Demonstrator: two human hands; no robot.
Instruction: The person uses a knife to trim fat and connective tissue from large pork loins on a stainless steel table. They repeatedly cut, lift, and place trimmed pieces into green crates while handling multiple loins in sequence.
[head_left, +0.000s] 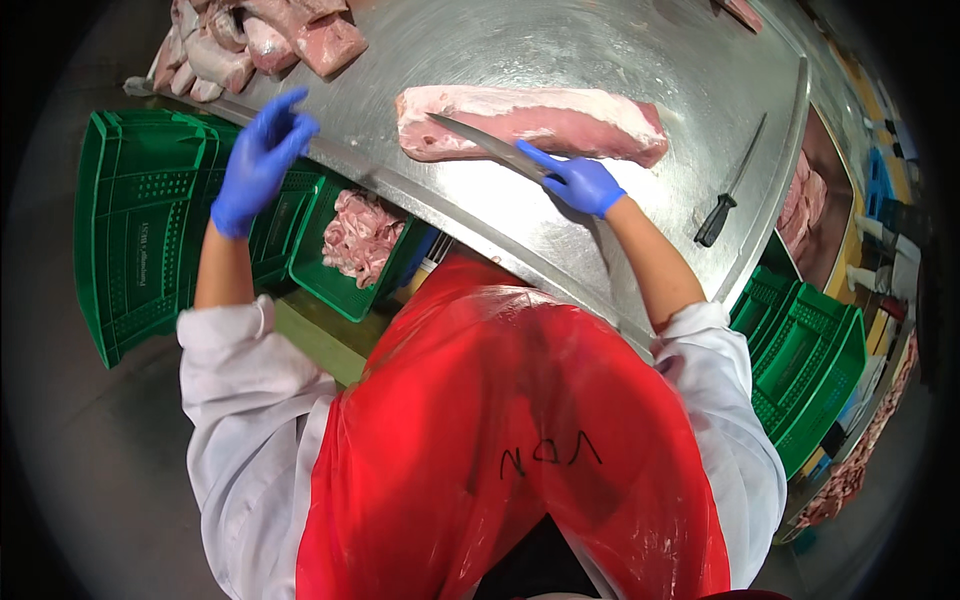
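Observation:
A long pale pink boneless meat loin [580,128] with a white fat layer lies across the steel table in front of me. My right hand [585,186], in a blue glove, is closed round a knife [490,143], its index finger stretched along the blade. The blade lies over the loin's near side, tip pointing left. Away to the left, my left hand [262,160], also gloved in blue, hovers by the table's edge above the green crates. Its fingers are apart and nothing is in them.
More meat pieces [250,45] are heaped at the table's far left. A black-handled slim tool [713,219] lies at right. Below the left edge stand a tall green crate [140,230] and a crate of trimmings [362,238]. Further green crates [800,350] and a meat-filled bin [805,205] stand right.

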